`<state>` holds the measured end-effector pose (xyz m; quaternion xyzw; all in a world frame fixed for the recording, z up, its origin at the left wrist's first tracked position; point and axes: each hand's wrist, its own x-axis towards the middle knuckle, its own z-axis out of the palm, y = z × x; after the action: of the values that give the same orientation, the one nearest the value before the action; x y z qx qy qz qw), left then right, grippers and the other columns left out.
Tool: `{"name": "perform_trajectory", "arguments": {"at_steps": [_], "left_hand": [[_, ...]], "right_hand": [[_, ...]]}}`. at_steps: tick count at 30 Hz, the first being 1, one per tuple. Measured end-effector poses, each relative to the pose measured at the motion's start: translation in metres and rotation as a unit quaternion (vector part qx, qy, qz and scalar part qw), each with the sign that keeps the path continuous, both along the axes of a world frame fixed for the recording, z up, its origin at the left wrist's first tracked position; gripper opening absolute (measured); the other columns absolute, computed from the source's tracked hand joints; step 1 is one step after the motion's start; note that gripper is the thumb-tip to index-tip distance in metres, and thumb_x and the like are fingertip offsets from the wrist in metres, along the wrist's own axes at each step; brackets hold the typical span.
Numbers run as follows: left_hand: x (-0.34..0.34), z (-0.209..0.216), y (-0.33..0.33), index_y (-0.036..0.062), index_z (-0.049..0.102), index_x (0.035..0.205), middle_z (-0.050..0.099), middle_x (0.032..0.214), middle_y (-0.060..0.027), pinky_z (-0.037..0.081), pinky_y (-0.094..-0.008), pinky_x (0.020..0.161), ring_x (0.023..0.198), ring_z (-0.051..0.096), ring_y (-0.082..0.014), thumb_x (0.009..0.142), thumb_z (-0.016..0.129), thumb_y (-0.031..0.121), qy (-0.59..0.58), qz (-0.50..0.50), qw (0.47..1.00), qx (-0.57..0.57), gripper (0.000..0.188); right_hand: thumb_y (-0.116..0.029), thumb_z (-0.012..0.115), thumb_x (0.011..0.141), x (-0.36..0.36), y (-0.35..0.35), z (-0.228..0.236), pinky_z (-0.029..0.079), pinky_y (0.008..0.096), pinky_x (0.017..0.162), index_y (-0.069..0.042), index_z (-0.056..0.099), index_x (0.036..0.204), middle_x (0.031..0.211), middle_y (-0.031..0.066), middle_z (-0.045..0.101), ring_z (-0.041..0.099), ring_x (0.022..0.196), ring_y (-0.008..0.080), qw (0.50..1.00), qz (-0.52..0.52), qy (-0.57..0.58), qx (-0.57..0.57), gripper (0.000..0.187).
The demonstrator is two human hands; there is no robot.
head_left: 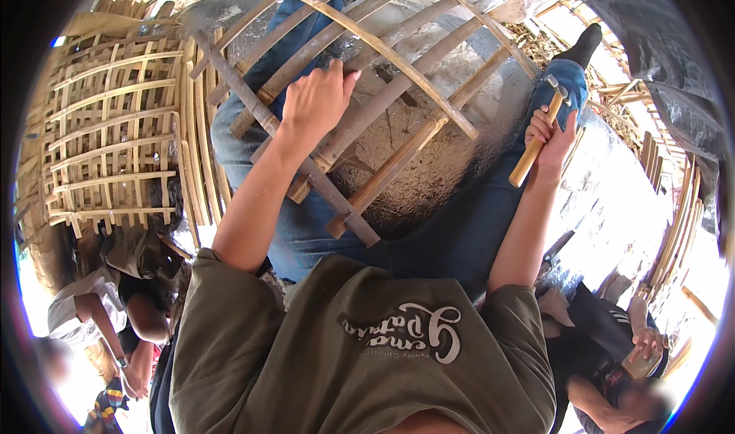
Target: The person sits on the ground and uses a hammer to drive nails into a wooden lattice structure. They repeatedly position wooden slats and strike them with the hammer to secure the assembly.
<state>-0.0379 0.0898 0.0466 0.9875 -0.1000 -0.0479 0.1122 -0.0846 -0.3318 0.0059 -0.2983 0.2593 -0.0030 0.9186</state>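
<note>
A bamboo lattice of long slats crossed by thinner strips lies tilted over my legs. My left hand is closed at one of its slats, the fingers curled down out of sight and the thumb sticking out to the right. To the right of the lattice, above my knee, my right hand grips a hammer by its wooden handle. The hammer's small metal head points up and away from me, apart from the bamboo.
Finished-looking bamboo lattices are stacked at the left, beside long upright slats. Sawdust covers the ground between my legs. More bamboo strips lie at the right. Other people sit behind me on both sides. A dark plastic sheet hangs far right.
</note>
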Motion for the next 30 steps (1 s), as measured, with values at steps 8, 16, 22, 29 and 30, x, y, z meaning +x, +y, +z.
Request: {"name": "perform_trajectory", "arguments": {"at_steps": [8, 16, 22, 29, 30], "left_hand": [[0.024, 0.0, 0.017, 0.0015, 0.06, 0.099, 0.067, 0.071, -0.0222, 0.056, -0.0507, 0.059, 0.069, 0.068, -0.0424, 0.101, 0.051, 0.042, -0.036, -0.025, 0.999, 0.012, 0.041], [0.028, -0.013, 0.023, 0.0013, 0.061, 0.098, 0.067, 0.072, -0.0219, 0.056, -0.0514, 0.062, 0.071, 0.068, -0.0423, 0.102, 0.049, 0.042, -0.022, -0.02, 1.0, 0.006, 0.042], [0.032, -0.013, 0.019, 0.0009, 0.062, 0.101, 0.068, 0.074, -0.0216, 0.057, -0.0524, 0.067, 0.073, 0.068, -0.0427, 0.102, 0.047, 0.044, -0.01, -0.026, 1.0, 0.009, 0.045], [0.048, -0.009, -0.002, 0.0007, 0.063, 0.102, 0.07, 0.08, -0.0195, 0.058, -0.0509, 0.073, 0.081, 0.071, -0.0393, 0.103, 0.044, 0.047, 0.017, -0.03, 0.999, 0.022, 0.05], [0.05, -0.009, -0.005, 0.0006, 0.063, 0.1, 0.071, 0.08, -0.0184, 0.059, -0.0495, 0.072, 0.08, 0.072, -0.0378, 0.103, 0.043, 0.048, 0.019, -0.027, 0.999, 0.035, 0.051]], "right_hand": [[-0.065, 0.057, 0.092, 0.0, -0.002, -0.001, 0.026, 0.0168, 0.045, 0.001, 0.049, 0.099, 0.07, -0.0039, 0.035, 0.029, 0.051, 0.0026, 1.0, 0.013, -0.006, 0.001, 0.066], [-0.064, 0.055, 0.094, 0.001, 0.003, 0.001, 0.027, 0.0167, 0.045, 0.0, 0.048, 0.1, 0.071, -0.0035, 0.035, 0.03, 0.052, 0.003, 1.0, 0.014, 0.005, -0.015, 0.065], [-0.065, 0.054, 0.093, 0.002, 0.0, 0.0, 0.026, 0.0168, 0.045, 0.0, 0.048, 0.099, 0.071, -0.0038, 0.035, 0.03, 0.051, 0.0031, 1.0, 0.024, 0.008, -0.003, 0.066], [-0.064, 0.056, 0.093, 0.003, 0.003, -0.002, 0.026, 0.019, 0.045, -0.002, 0.049, 0.095, 0.067, -0.0047, 0.032, 0.029, 0.05, 0.0041, 1.0, 0.03, 0.004, -0.007, 0.062], [-0.063, 0.056, 0.094, 0.003, 0.006, -0.003, 0.026, 0.019, 0.045, -0.003, 0.049, 0.095, 0.066, -0.0049, 0.032, 0.029, 0.05, 0.0039, 0.999, 0.023, 0.008, -0.031, 0.06]]}}
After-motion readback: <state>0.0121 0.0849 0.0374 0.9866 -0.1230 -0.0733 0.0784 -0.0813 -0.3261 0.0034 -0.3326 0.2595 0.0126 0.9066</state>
